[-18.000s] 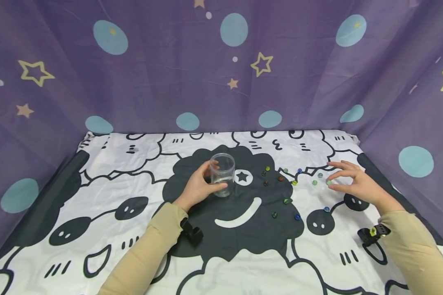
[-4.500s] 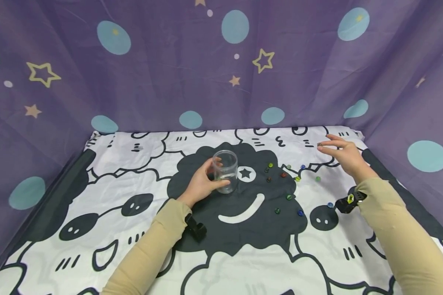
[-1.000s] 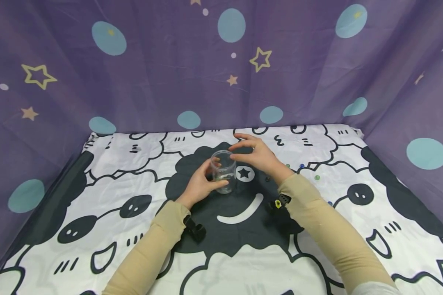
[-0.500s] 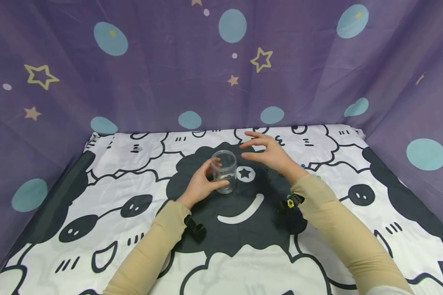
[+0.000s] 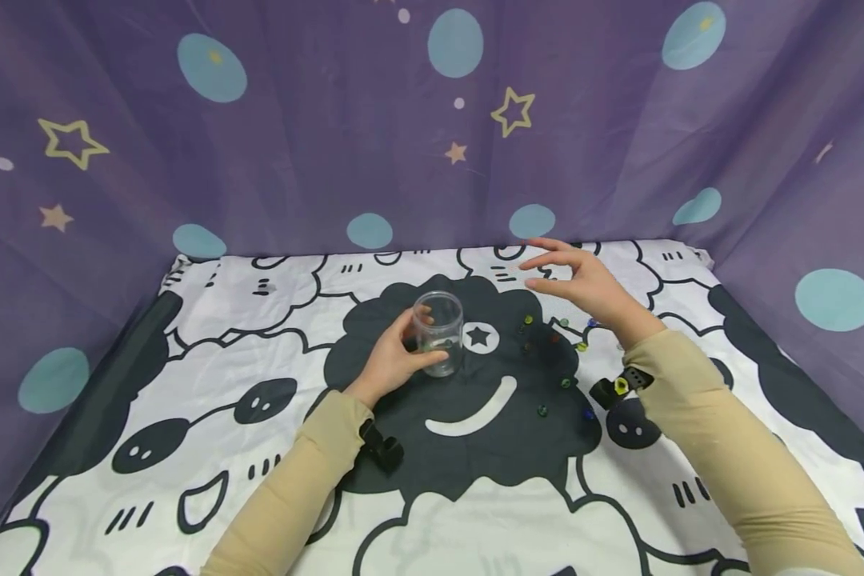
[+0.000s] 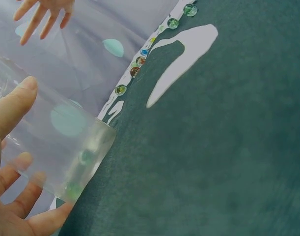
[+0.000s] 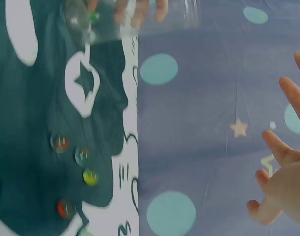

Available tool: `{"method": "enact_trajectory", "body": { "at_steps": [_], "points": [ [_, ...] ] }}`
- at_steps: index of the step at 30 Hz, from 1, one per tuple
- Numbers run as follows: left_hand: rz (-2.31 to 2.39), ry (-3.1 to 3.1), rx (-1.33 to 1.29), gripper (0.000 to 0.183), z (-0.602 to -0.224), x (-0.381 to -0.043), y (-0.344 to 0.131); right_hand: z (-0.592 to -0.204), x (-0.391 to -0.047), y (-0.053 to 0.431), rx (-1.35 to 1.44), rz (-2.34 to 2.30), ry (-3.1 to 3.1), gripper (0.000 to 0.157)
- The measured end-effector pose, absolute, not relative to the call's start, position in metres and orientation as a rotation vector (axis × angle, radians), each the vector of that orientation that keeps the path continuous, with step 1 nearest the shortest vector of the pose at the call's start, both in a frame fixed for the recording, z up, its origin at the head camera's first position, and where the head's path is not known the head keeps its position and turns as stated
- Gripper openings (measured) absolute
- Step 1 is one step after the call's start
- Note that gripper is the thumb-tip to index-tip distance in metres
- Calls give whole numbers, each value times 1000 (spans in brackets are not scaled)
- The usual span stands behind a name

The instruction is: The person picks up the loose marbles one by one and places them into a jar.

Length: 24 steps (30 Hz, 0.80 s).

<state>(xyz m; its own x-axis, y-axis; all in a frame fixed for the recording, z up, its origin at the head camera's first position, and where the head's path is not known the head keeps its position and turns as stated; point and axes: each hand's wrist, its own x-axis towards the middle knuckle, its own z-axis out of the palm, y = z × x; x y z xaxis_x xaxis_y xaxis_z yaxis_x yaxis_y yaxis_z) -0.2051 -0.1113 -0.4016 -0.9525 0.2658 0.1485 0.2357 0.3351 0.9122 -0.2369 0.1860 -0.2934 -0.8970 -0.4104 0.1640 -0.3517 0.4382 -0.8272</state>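
Nearest, in front of the jar and to its right, a dark green marble (image 5: pixel 542 410) and a blue marble (image 5: pixel 588 414) lie apart on the printed cloth (image 5: pixel 475 464). They look like smooth glass, so probably hard, light and quick to roll; each likely wants a pinch from 2 opposite sides at its middle.

The clear jar (image 5: pixel 442 326) stands upright on the cloth, with what look like 2 greenish marbles (image 6: pixel 73 191) blurred at its bottom. The left hand (image 5: pixel 396 358) grips it from the jar's left, thumb in front, fingers wrapped behind. Its wall is probably stiff, thin plastic, light, slick and easy to tip, best held below the rim.

Right of the jar lie more marbles, among them a yellow marble (image 5: pixel 582 346) and a red marble (image 5: pixel 555 339). The right hand (image 5: pixel 586 284) hangs above them, thumb and fingers wide apart, nothing seen between. Behind the jar hangs a purple curtain (image 5: pixel 295 160).
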Motion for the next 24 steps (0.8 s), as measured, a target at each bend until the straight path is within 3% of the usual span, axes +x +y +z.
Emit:
{"method": "enact_trajectory", "body": {
  "at_steps": [14, 24],
  "points": [
    [1722, 2562, 482, 70, -399, -206, -112, -280, -235, 246, -473, -1381, 2715, 42],
    [1728, 2553, 470, 70, -402, -205, -111, -292, -226, 284, -379, -1220, 2753, 46]
  ]
}}
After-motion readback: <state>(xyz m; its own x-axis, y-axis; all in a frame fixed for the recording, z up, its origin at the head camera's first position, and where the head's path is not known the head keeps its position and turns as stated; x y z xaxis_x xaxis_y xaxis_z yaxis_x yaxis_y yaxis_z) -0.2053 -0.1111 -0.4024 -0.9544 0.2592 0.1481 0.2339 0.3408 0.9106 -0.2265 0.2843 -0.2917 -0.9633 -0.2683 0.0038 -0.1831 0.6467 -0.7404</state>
